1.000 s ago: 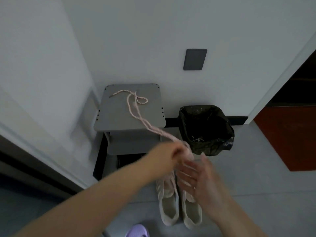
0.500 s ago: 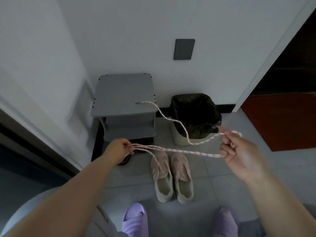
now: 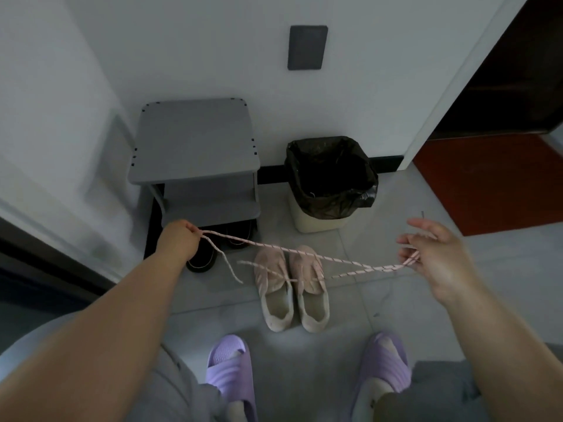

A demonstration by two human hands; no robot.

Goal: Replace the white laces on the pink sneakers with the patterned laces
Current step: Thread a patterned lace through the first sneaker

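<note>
At the left of centre, one end of the patterned laces (image 3: pixel 304 254), pink-and-white braided cord with dark flecks, is being pinched tightly in the curled fingers of the left hand (image 3: pixel 181 240). A loose tail is hanging down just beside it. At the right of the frame, the far bend of the cord is being gripped between the lower fingers of the right hand (image 3: pixel 432 258), while its upper fingers are being held spread. That hand is blurred, so the exact hold cannot be made out.

The cord is being stretched across the middle of the frame, above the 2 pink fabric sneakers (image 3: pixel 289 287), which are standing side by side on the pale tiled floor (image 3: pixel 426 315), apart from both hands.

Nothing is being threaded yet. Whether white laces are in the eyelets cannot be told, so the lacing of both sneakers is judged to be left.

Beyond are a grey shelf stand (image 3: pixel 195 141), a bin with a black liner (image 3: pixel 332 178) and 2 lilac slippers (image 3: pixel 228 373).
</note>
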